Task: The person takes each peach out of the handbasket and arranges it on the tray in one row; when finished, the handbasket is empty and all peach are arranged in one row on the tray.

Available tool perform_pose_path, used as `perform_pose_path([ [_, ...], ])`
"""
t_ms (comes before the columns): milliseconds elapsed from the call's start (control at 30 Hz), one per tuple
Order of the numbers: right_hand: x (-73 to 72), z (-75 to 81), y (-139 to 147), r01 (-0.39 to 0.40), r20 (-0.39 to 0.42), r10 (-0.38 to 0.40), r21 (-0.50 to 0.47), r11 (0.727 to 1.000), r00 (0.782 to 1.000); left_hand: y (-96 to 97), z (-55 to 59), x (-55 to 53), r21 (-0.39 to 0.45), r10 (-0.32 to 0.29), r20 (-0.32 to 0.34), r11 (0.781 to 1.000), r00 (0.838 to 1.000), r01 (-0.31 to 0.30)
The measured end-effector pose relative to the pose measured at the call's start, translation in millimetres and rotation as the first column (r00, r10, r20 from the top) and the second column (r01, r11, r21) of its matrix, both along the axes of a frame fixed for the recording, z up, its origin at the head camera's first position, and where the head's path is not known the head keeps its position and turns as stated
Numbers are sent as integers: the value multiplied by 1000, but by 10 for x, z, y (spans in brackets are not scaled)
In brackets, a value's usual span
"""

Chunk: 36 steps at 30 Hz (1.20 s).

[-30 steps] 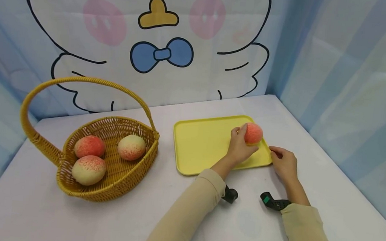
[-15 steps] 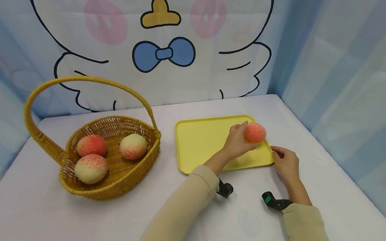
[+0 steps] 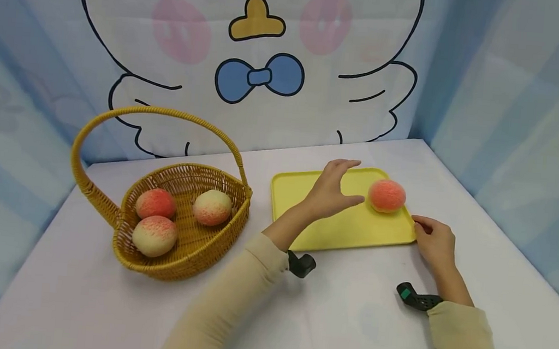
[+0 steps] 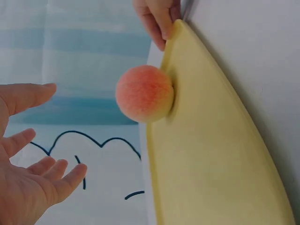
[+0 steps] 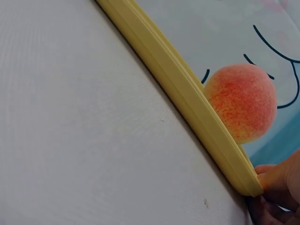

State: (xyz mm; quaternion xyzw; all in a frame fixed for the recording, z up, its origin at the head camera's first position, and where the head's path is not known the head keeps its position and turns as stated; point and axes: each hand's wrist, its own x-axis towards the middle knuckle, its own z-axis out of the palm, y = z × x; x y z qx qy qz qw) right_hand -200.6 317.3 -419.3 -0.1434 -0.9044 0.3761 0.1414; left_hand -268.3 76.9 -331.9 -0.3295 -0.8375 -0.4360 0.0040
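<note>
A red-orange peach rests on the right end of a yellow tray. My left hand hovers over the tray to the left of that peach, its fingers and thumb spread apart with nothing between them. In the left wrist view the same spread hand shows at the left, a gap away from the peach. My right hand pinches the near right corner of the tray. The right wrist view shows its fingers curled at that corner, thumb above and others underneath.
A brown wicker basket with a tall arched handle stands to the left, holding a red peach and two paler ones. A cartoon-printed cloth hangs behind the white table. Black wrist mounts sit on both wrists.
My left hand has let go of the peach and drawn back to the left, fingers spreading. The peach now lies on the tray. My right hand stays at the corner; the head view has shifted.
</note>
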Motion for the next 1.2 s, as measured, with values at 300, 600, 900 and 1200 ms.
perform_pose_path([
  [300, -9, -9, 19, 1, 25, -1, 5, 1000, 1000, -383, 190, 215, -17, -114, -121, 993, 986, 113],
  [600, -16, -22, 27, -3, -1, 3, 37, 999, 1000, -796, 252, 361, 41, -111, -217, 992, 970, 123],
  [900, -31, -27, 6, -8, 26, 7, 36, 999, 1000, -1236, 99, 442, 80, -31, -253, 995, 967, 53],
  [1200, -35, -25, -1, 3, 44, -4, 29, 1000, 999, -1612, 10, 484, 94, -15, -239, 995, 971, 39],
])
